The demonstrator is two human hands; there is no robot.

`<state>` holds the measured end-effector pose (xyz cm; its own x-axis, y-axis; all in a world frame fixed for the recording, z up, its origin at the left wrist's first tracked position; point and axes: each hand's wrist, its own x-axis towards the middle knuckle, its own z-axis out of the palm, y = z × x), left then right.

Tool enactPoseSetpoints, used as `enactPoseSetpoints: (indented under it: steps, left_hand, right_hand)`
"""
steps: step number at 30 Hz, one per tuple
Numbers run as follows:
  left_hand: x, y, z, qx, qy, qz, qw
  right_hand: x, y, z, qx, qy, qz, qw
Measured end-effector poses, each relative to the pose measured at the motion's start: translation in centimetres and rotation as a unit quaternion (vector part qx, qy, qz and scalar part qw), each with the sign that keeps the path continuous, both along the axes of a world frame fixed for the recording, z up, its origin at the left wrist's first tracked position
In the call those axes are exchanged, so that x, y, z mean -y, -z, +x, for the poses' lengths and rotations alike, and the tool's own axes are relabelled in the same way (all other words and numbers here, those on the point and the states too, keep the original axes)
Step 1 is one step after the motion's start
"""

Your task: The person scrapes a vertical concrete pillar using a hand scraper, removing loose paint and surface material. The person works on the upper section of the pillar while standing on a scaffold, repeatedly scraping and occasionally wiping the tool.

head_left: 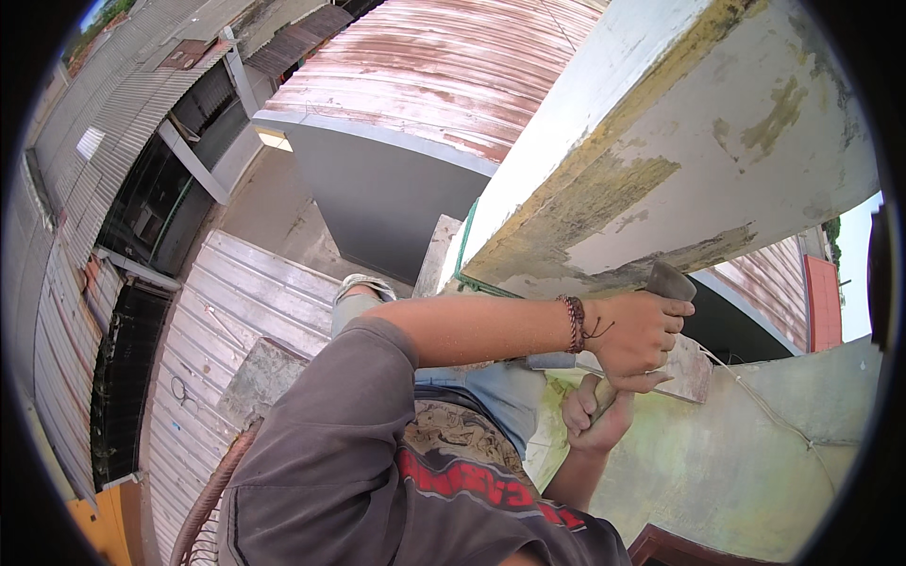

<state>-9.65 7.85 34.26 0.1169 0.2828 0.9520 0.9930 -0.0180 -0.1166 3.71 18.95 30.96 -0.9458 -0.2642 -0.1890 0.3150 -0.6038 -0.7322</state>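
Observation:
My left hand (634,338), with a braided bracelet at its wrist, reaches across from the left. Its fingers are wrapped round a tool with a broad, dark grey head (671,282) and a pale handle. Lower down, my right hand (596,415) grips the handle's lower end. The tool stands tilted, its head up by the lower edge of a white concrete wall (698,170) with stained, yellowed patches of worn paint. Whether the head touches the wall I cannot tell, nor can I make out the tool's exact kind.
Green cord (464,279) loops round the wall's lower corner. Beside my hands lies a flat slab (696,375), above a greenish wall (727,462) with a thin cable (783,424). Corrugated metal roofing (236,292) lies below on the left, with a woven chair edge (212,491) by my arm.

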Motion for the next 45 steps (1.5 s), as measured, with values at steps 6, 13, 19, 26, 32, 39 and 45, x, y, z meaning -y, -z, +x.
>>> enactPoseSetpoints:
  steps: [6,13,19,26,32,39,45]
  left_hand:
    - [0.8,-2.9,1.2,-0.064,-0.038,0.028,0.997]
    - [-1.4,-1.6,-1.3,-0.082,-0.031,0.065,0.994]
    - [-0.8,-1.9,-1.1,-0.084,-0.024,0.096,0.992]
    - [-2.1,-1.0,-0.6,-0.035,0.000,0.043,0.998]
    - [0.3,-2.0,-0.5,-0.015,-0.007,-0.012,1.000]
    - [0.2,-3.8,-0.5,-0.002,-0.022,-0.057,0.998]
    - [0.6,-6.8,-0.7,-0.018,0.006,-0.032,0.999]
  right_hand:
    - [-0.3,-0.4,0.2,-0.171,-0.066,0.039,0.982]
    - [0.4,0.2,-0.2,-0.199,0.012,0.019,0.980]
    - [-0.6,0.5,-0.9,-0.191,0.005,0.018,0.981]
    - [-0.4,0.6,0.5,-0.189,0.048,0.029,0.980]
    - [0.5,0.2,-0.2,-0.252,0.050,0.093,0.962]
    - [0.9,-0.6,-0.4,-0.231,0.145,0.101,0.957]
    - [2.4,-3.7,-0.3,-0.226,0.156,0.114,0.955]
